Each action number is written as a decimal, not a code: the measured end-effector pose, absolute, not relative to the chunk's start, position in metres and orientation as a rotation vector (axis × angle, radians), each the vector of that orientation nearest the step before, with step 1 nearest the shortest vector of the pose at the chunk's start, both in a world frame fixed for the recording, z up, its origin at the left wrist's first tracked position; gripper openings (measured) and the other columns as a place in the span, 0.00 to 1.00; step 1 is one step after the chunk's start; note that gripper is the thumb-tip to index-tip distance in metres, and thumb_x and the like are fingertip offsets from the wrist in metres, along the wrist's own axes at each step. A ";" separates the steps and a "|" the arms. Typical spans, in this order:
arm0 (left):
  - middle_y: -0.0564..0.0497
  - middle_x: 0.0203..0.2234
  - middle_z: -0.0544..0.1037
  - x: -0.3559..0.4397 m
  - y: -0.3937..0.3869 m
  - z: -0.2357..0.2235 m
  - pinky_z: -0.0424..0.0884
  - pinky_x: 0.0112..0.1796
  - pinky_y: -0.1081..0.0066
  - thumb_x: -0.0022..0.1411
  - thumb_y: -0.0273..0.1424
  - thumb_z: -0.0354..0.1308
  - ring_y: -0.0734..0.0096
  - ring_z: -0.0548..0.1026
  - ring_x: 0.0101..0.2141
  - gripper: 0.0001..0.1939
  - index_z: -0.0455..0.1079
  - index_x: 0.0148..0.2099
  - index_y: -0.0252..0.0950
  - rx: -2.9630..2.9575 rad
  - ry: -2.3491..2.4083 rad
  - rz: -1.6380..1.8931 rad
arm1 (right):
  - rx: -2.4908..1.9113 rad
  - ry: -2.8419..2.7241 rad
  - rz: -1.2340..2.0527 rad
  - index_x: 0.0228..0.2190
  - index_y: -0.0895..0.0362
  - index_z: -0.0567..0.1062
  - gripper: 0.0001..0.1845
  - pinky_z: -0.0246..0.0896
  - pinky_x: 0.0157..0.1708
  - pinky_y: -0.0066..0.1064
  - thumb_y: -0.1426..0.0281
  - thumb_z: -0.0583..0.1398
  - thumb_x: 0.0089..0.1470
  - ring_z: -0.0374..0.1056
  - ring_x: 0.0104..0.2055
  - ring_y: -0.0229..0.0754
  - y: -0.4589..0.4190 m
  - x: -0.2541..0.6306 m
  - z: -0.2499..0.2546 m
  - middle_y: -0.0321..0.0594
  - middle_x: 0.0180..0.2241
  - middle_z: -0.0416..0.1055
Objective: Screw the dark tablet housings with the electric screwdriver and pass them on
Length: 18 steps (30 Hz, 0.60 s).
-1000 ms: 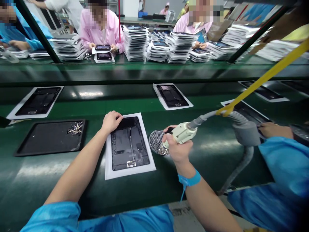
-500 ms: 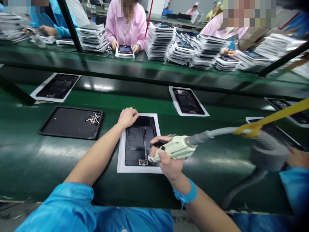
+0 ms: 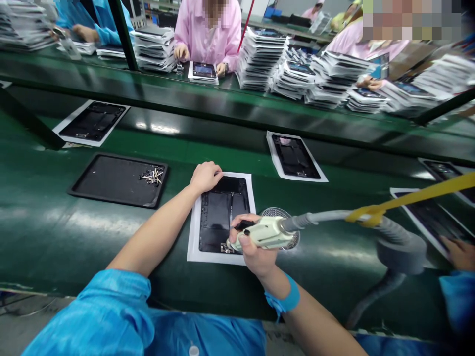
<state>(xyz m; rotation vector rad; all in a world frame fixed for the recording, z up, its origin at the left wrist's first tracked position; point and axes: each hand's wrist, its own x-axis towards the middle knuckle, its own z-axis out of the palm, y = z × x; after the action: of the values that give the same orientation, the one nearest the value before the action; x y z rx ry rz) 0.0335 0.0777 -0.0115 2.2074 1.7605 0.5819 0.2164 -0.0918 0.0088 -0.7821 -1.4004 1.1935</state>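
Observation:
My right hand (image 3: 260,254) is wrapped around a pale green electric screwdriver (image 3: 272,232). Its tip points down at a small circuit board (image 3: 225,248) near the lower edge of an opened black tablet (image 3: 218,212). Whether the tip touches is hidden by my fingers. The tablet lies on a white sheet (image 3: 193,247). At its upper left corner my left hand (image 3: 207,176) holds the edge with bent fingers. Partly behind the screwdriver stands a round metal dish (image 3: 274,212) with a pattern of holes.
A black tray (image 3: 115,180) with small loose parts lies at left. More tablets (image 3: 92,121) (image 3: 296,157) rest on sheets farther back. A yellow strap (image 3: 419,198) holds the screwdriver's cable. Co-workers sit behind stacked sheets (image 3: 261,59); another person's hand (image 3: 460,253) is at right.
My right hand has carried the screwdriver from the round dish leftward to the circuit board on the tablet. My left hand stays at the tablet's corner. The whole view has shifted and tilted.

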 end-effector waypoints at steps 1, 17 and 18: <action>0.45 0.40 0.81 0.033 0.078 -0.012 0.69 0.49 0.62 0.72 0.37 0.56 0.57 0.76 0.46 0.13 0.81 0.44 0.38 2.203 1.759 0.588 | -0.783 -1.400 1.191 0.45 0.53 0.73 0.13 0.71 0.25 0.31 0.61 0.65 0.61 0.69 0.24 0.36 -0.092 0.216 0.008 0.37 0.34 0.74; 0.37 0.41 0.80 0.005 -0.013 0.024 0.70 0.44 0.59 0.70 0.49 0.55 0.48 0.79 0.44 0.22 0.77 0.42 0.35 2.162 2.113 0.211 | -0.757 -1.105 0.986 0.42 0.53 0.74 0.16 0.68 0.16 0.28 0.61 0.69 0.55 0.71 0.21 0.36 -0.063 0.257 0.033 0.38 0.36 0.77; 0.37 0.38 0.80 0.003 -0.026 0.027 0.71 0.42 0.59 0.68 0.53 0.55 0.47 0.80 0.42 0.25 0.77 0.41 0.35 2.099 2.142 0.076 | -0.781 -1.097 0.930 0.40 0.54 0.75 0.15 0.68 0.16 0.29 0.61 0.69 0.54 0.71 0.21 0.37 -0.059 0.266 0.034 0.38 0.35 0.77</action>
<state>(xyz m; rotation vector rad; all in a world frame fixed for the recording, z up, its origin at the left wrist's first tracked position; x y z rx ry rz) 0.0031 -0.0261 0.0273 2.0987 2.1418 0.0760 0.2659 -0.0590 0.0342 -0.7811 -1.0968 0.9301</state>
